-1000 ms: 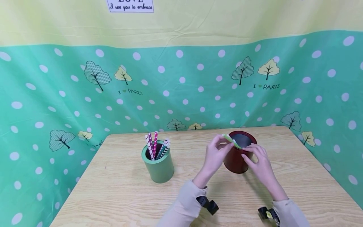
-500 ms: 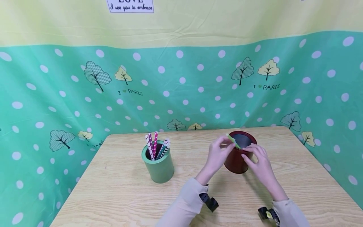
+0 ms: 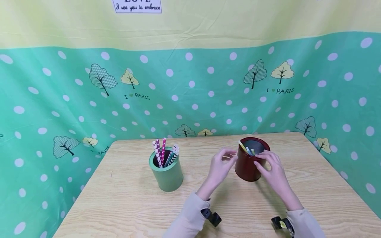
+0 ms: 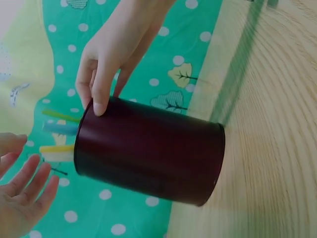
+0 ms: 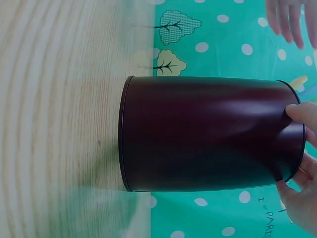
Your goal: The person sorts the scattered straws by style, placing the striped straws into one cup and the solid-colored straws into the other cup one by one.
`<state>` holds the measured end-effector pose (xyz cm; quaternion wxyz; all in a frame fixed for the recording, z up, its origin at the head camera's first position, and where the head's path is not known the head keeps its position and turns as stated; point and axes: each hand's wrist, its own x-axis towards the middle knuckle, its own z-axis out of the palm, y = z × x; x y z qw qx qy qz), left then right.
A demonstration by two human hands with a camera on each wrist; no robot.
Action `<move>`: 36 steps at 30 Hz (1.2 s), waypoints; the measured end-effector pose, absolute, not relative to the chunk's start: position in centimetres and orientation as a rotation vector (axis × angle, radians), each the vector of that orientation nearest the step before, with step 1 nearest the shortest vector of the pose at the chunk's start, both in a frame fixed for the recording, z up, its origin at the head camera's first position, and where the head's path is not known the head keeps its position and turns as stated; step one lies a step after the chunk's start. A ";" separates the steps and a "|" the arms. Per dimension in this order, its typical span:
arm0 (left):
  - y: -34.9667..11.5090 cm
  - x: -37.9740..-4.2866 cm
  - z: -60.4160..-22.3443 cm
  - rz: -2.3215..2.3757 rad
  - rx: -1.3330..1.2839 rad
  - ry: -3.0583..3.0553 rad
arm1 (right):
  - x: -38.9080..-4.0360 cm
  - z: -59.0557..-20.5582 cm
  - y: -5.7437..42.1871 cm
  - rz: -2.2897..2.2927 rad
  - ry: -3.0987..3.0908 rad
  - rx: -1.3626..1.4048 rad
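Observation:
Upright on the table stands a dark red cylindrical holder (image 3: 247, 169). My right hand (image 3: 275, 173) grips its rim, thumb on the outer wall and fingers over the edge. Several paper straws lean inside: a yellow straw (image 4: 57, 148), a blue straw (image 4: 60, 129) and a green straw (image 4: 62, 117) poke past the rim in the left wrist view. Their lower ends are hidden by the wall. My left hand (image 3: 219, 169) is just left of the rim, fingers loosely bent and apart, holding nothing. It also shows at the top of the right wrist view.
Left of centre on the wooden table (image 3: 119, 201) stands a green cylindrical holder (image 3: 169, 180) with several dotted and striped paper straws (image 3: 162, 153) in it. A green and yellow printed curtain (image 3: 190, 96) hangs behind the table's back edge.
My left hand lowered the green and white straws into the red holder, let go and drew back to the left. My right hand has kept its grip on the rim.

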<state>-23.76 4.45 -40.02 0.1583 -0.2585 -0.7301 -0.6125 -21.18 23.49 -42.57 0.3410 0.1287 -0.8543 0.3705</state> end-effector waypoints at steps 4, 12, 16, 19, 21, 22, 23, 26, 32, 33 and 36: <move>3.1 -23.0 -39.9 -1.742 -0.734 -2.102 | -21.1 -42.3 23.6 0.959 -2.223 0.350; 0.3 -20.2 -37.3 -1.703 -0.732 -2.142 | -20.7 -41.9 24.1 0.929 -2.279 0.320; -0.9 -20.1 -38.1 -1.639 -0.719 -2.179 | -20.4 -41.7 24.6 0.931 -2.298 0.324; -1.9 -20.5 -39.2 -1.553 -0.738 -2.153 | -21.0 -43.2 25.9 0.964 -2.267 0.358; -2.8 -20.6 -39.8 -1.473 -0.762 -2.118 | -20.9 -43.5 26.6 0.983 -2.257 0.375; -3.3 -20.6 -39.8 -1.425 -0.772 -2.096 | -21.2 -44.1 27.2 0.972 -2.249 0.385; -3.9 -20.5 -39.8 -1.367 -0.776 -2.080 | -21.3 -44.6 27.7 0.972 -2.239 0.393; -5.8 -20.1 -39.7 -1.214 -0.769 -2.046 | -19.8 -42.8 27.8 0.930 -2.322 0.353; -10.3 -19.2 -39.6 -1.027 -0.701 -2.004 | -17.2 -40.1 28.3 0.813 -2.497 0.300; -11.1 -19.1 -39.6 -1.000 -0.685 -2.007 | -17.0 -39.9 28.5 0.798 -2.520 0.298; -13.7 -18.7 -40.0 -0.918 -0.626 -2.077 | -16.6 -39.9 29.3 0.765 -2.569 0.311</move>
